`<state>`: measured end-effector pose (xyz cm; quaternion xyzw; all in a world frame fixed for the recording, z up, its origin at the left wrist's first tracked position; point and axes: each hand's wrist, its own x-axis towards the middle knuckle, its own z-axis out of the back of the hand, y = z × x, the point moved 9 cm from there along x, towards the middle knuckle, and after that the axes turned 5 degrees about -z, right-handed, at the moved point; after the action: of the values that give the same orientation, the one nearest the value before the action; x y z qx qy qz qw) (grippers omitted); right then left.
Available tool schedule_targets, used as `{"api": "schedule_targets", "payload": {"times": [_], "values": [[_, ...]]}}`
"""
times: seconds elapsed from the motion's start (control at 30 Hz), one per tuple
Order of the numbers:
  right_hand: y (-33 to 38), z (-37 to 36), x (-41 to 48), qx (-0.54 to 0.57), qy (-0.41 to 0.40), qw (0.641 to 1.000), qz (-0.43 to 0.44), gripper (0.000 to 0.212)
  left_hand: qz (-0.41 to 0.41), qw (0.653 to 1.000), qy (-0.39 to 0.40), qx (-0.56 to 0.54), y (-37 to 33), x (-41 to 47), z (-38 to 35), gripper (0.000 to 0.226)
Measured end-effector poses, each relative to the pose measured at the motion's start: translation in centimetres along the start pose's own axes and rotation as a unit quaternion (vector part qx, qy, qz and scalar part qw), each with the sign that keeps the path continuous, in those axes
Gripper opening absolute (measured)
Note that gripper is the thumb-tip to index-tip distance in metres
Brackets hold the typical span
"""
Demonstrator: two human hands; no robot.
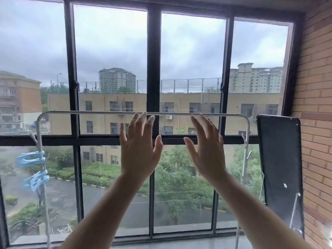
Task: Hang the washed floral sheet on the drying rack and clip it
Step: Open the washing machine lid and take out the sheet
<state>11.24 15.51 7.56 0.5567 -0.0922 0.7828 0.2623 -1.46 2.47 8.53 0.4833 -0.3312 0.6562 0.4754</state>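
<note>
Task not started: white metal-tube drying rack (pixel 89 112) mid-frame is bare, floral sheet out of view, blue plastic clips (pixel 31 159) sit on its left post, left hand (pixel 139 151) and right hand (pixel 206 150) spread, holding nothing.

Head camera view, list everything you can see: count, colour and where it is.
White metal drying rack: one, white, in front of the window.
Blue plastic clips: two clusters, blue, on the rack's left post.
Black-framed window: one, black, behind the rack.
Black flat panel: one, black, upright at right.
Orange brick wall: one, orange, far right, beside the panel.
Left hand: one, open, raised by the rack's top rail.
Right hand: one, open, raised alongside.
</note>
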Motion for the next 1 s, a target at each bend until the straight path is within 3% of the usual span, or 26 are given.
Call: {"api": "schedule_targets", "payload": {"times": [0.53, 1.0], "values": [[-22.9, 11.6, -5.7, -0.045, 0.016, 0.998, -0.039, 0.058, 0.033, 0.995, 0.033, -0.083, -23.3, -2.0, -7.6, 0.055], [-35.2, 14.2, -7.9, -0.133, 0.019, 0.988, -0.073, 0.056, -0.004, 0.982, 0.051, -0.184, -35.1, -0.7, -16.3, 0.05]]}}
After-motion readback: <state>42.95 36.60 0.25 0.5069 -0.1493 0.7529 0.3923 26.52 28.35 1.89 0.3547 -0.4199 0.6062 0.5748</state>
